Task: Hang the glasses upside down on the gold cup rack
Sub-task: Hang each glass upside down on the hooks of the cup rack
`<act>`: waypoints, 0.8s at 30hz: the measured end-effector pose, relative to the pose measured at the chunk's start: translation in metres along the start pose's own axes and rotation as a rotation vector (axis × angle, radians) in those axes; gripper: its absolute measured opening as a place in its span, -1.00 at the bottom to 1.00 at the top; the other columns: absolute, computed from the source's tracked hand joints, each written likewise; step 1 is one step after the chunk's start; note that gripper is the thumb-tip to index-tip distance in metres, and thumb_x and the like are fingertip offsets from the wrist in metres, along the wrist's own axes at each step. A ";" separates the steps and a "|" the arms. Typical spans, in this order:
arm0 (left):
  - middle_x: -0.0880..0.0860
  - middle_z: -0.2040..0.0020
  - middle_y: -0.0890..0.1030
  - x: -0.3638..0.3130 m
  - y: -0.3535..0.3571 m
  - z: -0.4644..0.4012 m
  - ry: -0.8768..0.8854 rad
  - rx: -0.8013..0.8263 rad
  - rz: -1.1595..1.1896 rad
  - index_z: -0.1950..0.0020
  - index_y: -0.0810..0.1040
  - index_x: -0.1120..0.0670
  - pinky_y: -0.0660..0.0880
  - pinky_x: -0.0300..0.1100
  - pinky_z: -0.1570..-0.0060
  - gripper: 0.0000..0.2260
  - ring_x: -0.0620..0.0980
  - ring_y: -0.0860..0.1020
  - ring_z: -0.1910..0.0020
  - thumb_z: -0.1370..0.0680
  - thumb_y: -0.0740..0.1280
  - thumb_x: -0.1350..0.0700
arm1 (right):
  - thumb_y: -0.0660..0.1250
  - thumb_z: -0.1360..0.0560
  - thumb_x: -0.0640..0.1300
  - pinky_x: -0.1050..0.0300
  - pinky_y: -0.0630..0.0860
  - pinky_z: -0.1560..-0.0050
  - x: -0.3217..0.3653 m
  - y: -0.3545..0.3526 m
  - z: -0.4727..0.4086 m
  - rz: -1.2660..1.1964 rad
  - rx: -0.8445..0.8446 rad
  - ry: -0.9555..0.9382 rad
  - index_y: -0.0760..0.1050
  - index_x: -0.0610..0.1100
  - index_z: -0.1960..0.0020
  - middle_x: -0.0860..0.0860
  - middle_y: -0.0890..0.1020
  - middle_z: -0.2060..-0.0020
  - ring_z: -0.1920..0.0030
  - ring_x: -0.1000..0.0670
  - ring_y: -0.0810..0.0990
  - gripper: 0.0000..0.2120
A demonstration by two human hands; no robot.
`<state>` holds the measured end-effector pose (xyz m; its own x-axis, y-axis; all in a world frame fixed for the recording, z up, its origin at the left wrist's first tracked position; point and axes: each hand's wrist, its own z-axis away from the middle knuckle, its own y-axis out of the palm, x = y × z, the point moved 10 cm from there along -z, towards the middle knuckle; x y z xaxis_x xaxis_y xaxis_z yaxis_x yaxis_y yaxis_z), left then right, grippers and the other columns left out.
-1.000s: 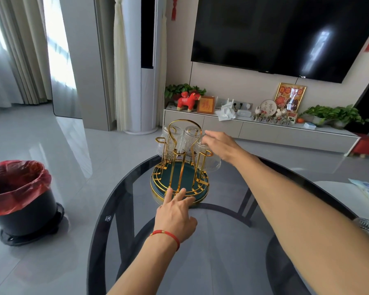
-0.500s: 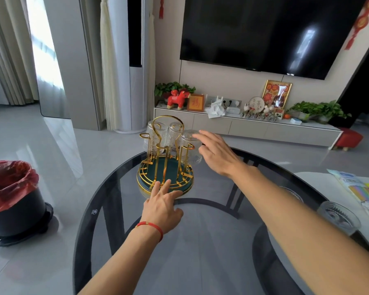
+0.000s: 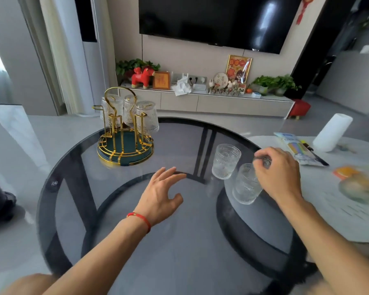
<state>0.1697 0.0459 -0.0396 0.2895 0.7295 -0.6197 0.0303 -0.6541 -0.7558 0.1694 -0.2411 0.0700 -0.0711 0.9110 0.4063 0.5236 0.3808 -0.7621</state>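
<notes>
Two glasses [image 3: 226,163] stand upright on the glass surface [image 3: 119,220], the nearer one [image 3: 246,184] just under the right hand [image 3: 279,173], whose grip is curled at its rim; whether it has closed I cannot tell. Left hand [image 3: 161,195] hovers, fingers apart. Well beyond it, the gold cup rack [image 3: 124,128] holds three inverted glasses. A rushed grip could knock the neighbouring glass over.

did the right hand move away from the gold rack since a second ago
Yes. The right hand was at the gold rack among the hung glasses; now it is far to the rack's right, closing on a glass standing on the table.
</notes>
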 end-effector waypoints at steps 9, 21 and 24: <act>-0.06 -0.56 0.36 -0.020 0.019 0.015 0.106 0.033 -0.009 -0.47 0.43 -0.17 0.20 -0.03 -0.52 -0.49 0.00 0.19 -0.60 -0.53 0.38 0.09 | 0.42 -0.39 0.38 -0.11 0.48 -0.20 -0.054 0.056 0.045 -0.106 0.328 0.447 0.27 -0.17 -0.52 -0.18 0.52 -0.41 -0.35 -0.25 0.52 -0.07; 0.11 -0.24 0.67 -0.027 0.044 0.021 -0.241 0.224 1.078 -0.43 0.45 0.04 0.59 0.09 -0.22 -0.40 0.09 0.65 -0.22 -0.44 0.54 -0.05 | 0.54 -0.41 -0.05 -0.32 0.64 -0.16 0.030 0.112 0.093 -1.250 0.708 0.541 0.39 -0.21 -0.44 -0.28 0.67 -0.24 -0.20 -0.31 0.69 -0.32; 0.16 -0.14 0.72 -0.011 0.021 0.017 -0.305 0.092 1.259 -0.40 0.44 0.09 0.66 0.08 -0.05 -0.38 0.17 0.69 -0.13 -0.40 0.58 0.11 | 0.51 -0.42 -0.04 -0.23 0.64 -0.18 0.051 0.112 0.091 -1.230 0.722 0.463 0.38 -0.22 -0.42 -0.23 0.66 -0.28 -0.24 -0.22 0.68 -0.35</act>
<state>0.1510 0.0278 -0.0521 -0.1577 -0.3489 -0.9238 -0.1705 -0.9118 0.3735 0.1468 -0.1371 -0.0407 0.1965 -0.1050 0.9749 -0.1927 0.9707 0.1434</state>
